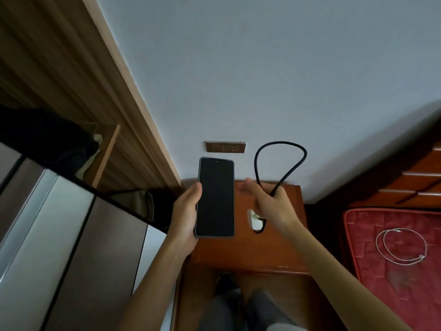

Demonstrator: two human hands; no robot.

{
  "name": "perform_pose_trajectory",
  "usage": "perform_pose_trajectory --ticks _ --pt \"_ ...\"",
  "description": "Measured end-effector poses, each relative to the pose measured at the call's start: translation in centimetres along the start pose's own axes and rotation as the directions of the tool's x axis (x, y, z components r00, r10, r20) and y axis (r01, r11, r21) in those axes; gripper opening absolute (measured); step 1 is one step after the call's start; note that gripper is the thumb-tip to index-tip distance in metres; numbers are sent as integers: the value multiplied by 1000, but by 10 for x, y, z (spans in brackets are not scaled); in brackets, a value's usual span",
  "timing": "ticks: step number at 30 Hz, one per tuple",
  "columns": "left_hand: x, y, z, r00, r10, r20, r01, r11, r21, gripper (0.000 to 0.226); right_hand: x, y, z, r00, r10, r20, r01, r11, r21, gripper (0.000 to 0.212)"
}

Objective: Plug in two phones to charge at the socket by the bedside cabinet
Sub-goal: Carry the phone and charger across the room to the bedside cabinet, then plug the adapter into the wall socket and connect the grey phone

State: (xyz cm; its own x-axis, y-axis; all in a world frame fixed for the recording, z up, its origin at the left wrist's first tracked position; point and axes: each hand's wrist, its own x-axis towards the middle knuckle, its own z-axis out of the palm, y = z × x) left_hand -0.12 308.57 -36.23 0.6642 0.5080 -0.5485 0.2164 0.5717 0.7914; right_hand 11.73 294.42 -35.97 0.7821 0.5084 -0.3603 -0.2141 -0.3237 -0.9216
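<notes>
I place everything from the cabinet [238, 249], which stands against the wall. The socket [225, 147] is on the wall behind it, above its left part. Over the cabinet's left edge the left hand [186, 211] holds the phone [216, 197], just below the socket. Over its middle the right hand [272, 206] holds the cable [281, 149], whose loop rises right of the socket. The plug [254, 219] is under that hand. The wardrobe [71, 235] stands left of the cabinet. The bed [358, 235] lies to its right, with a coiled cable [401, 246] on it.

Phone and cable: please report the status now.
Left hand grips phone, screen dark. Right hand holds cable, looped. Socket unobstructed, nothing plugged in.
</notes>
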Motion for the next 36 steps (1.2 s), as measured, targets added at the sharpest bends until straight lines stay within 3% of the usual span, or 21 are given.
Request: perform_pose_trajectory --ticks 5,9,14,18,21,28,36 --pt "38 -20 -2 996 -64 -56 66 997 38 38 39 33 13 995 77 67 -76 997 -23 30" --pt "77 -51 -7 983 -118 -141 133 986 100 34 69 77 19 984 176 27 -176 984 10 38" --pt "123 -98 -13 953 -233 -192 254 963 89 46 97 134 26 951 307 -28 -307 952 -9 46" --pt "155 -143 -30 936 -295 -194 314 946 78 25 113 172 29 912 411 -13 -411 912 14 35" --pt "176 -172 -46 924 -324 -201 345 935 78 26 124 198 35 898 439 -5 -439 898 5 31" --pt "220 -222 -66 924 -299 -240 337 932 135 42 151 251 60 871 490 -25 -490 871 -4 30" --pt "257 -268 -87 935 -208 -287 290 915 280 42 179 301 84 833 553 -18 -553 833 33 35"
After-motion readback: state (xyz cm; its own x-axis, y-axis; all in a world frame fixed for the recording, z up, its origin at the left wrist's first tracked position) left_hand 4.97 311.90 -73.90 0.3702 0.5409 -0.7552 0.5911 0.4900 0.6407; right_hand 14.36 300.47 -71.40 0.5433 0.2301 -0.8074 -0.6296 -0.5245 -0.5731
